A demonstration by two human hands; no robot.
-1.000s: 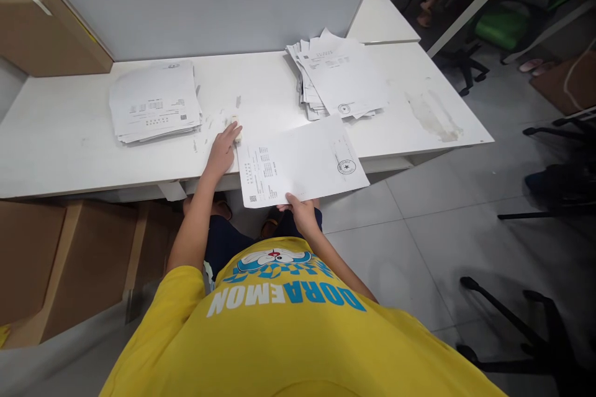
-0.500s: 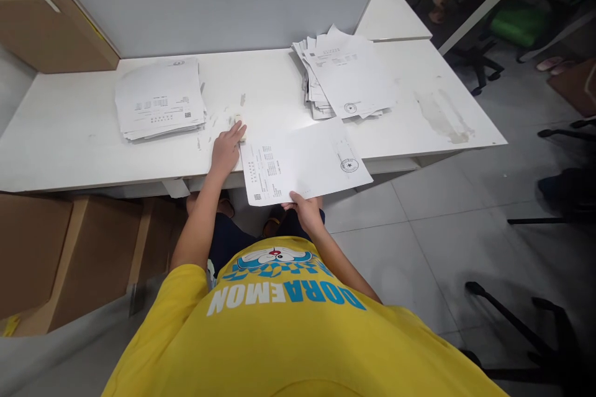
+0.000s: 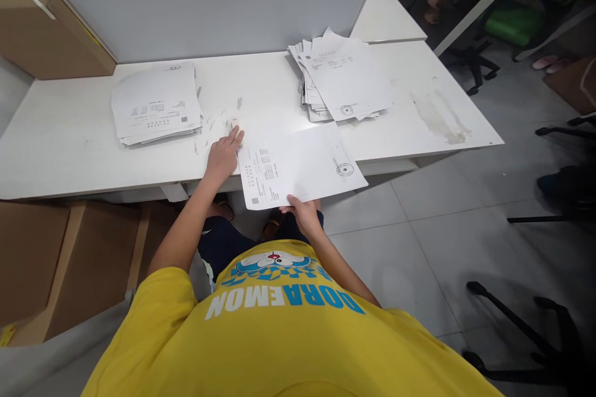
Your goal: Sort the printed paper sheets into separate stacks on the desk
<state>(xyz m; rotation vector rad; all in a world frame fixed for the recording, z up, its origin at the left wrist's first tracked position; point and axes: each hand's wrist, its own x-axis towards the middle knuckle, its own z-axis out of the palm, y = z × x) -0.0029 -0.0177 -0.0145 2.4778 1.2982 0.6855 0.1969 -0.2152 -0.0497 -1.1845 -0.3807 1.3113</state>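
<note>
Paper, probably light and crease-prone, is extending ahead of the right hand, which is sensibly pinching its near edge; the left hand is touching a pale block, grip unclear.

Left arm stretched forward, right arm held closer in.
From here I see the left wrist over the desk's front edge, the left hand past it, back upward, fingers slightly bent. The right hand sits short of that edge, near the lap, thumb on top, fingers tucked beneath in a pinch.
</note>
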